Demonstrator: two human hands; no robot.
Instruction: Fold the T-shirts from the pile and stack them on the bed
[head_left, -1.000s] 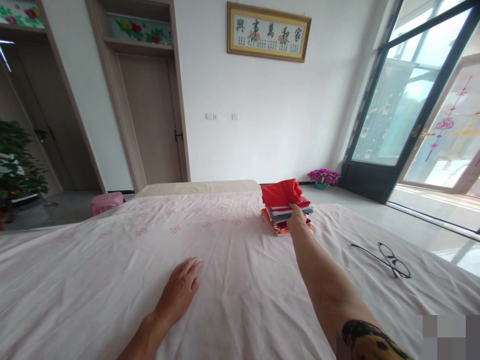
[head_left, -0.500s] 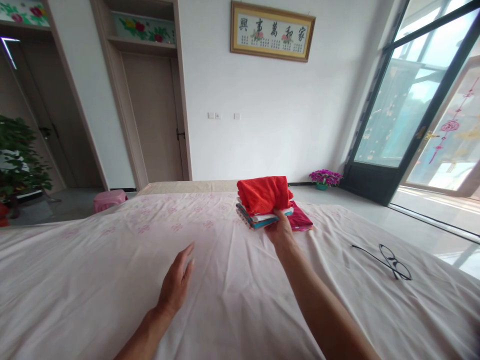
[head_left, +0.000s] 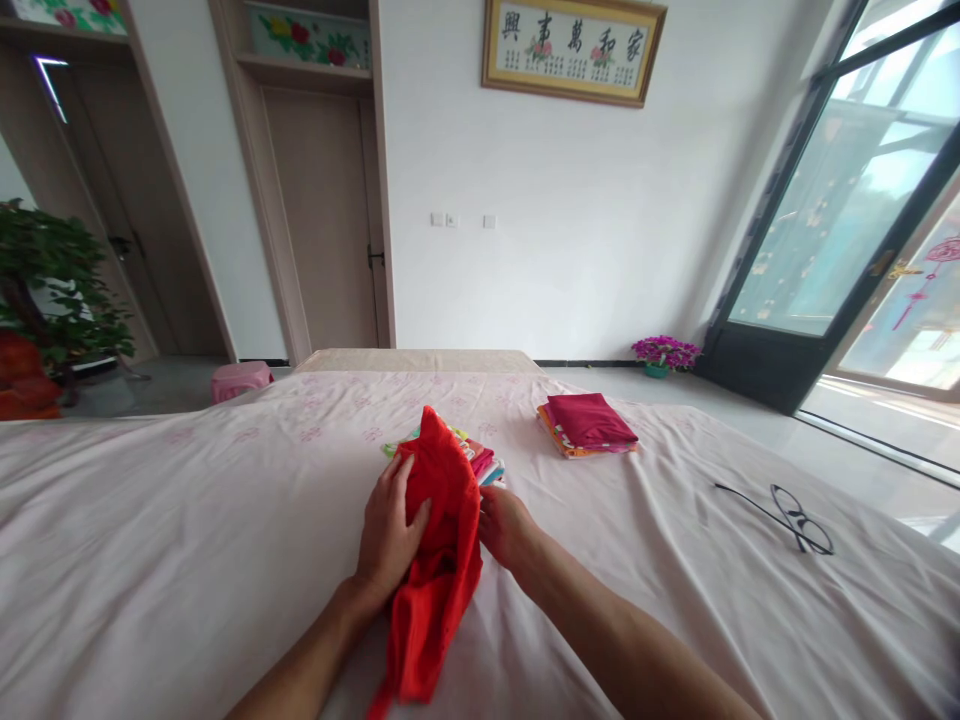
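A bright red cloth [head_left: 442,500], partly unfolded and with a narrow end trailing toward me, lies over a stack of folded cloths [head_left: 486,465] near the middle of the bed. My left hand [head_left: 390,520] grips its left edge, thumb and fingers closed on the fabric. On the opposite side, my right hand [head_left: 510,525] has its fingers curled and pinched at the red cloth's right edge, beside the stack; the fingertips are partly hidden. Most of the stack is covered by the red cloth. Farther right sits another folded pile [head_left: 591,420], dark red on top with orange below.
A pale pink flowered sheet [head_left: 285,520] with wrinkles covers the bed. Black-framed glasses [head_left: 799,520] lie on it at the right. Beyond are a pink stool [head_left: 241,380], a leafy plant [head_left: 67,290], purple flowers [head_left: 666,352] and a glass door [head_left: 802,230].
The stack has moved left and nearer, away from the dark red pile. My left hand has taken hold of the red cloth, which is now partly unfolded. My right hand has shifted to its edge.
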